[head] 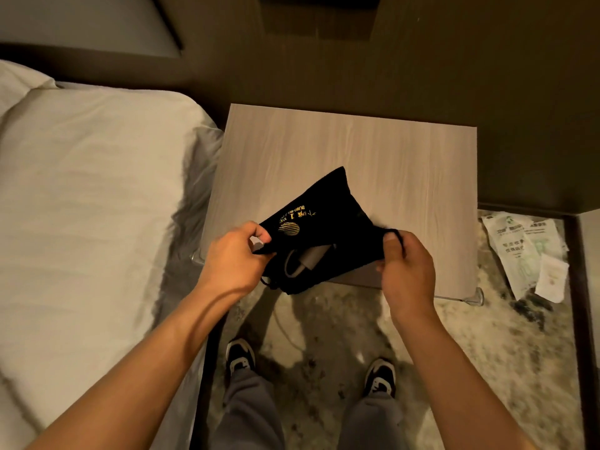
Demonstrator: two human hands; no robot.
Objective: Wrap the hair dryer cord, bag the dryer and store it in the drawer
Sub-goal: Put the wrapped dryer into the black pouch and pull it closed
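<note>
A black drawstring bag (321, 212) with a gold logo lies at the front edge of the wooden nightstand (406, 164). Inside its open mouth a grey hair dryer (306, 258) shows, mostly hidden by the fabric. My left hand (235, 258) pinches the left side of the bag's mouth. My right hand (407, 264) pinches the right side, with the black drawstring looped over its thumb. Both hands hold the mouth apart over the nightstand's front edge. No drawer front is visible from this angle.
A bed with white linen (91, 190) fills the left. Torn white wrappers (526, 251) lie on the marbled floor right of the nightstand. My two shoes (240, 355) stand on the floor below the hands. A dark wall runs behind.
</note>
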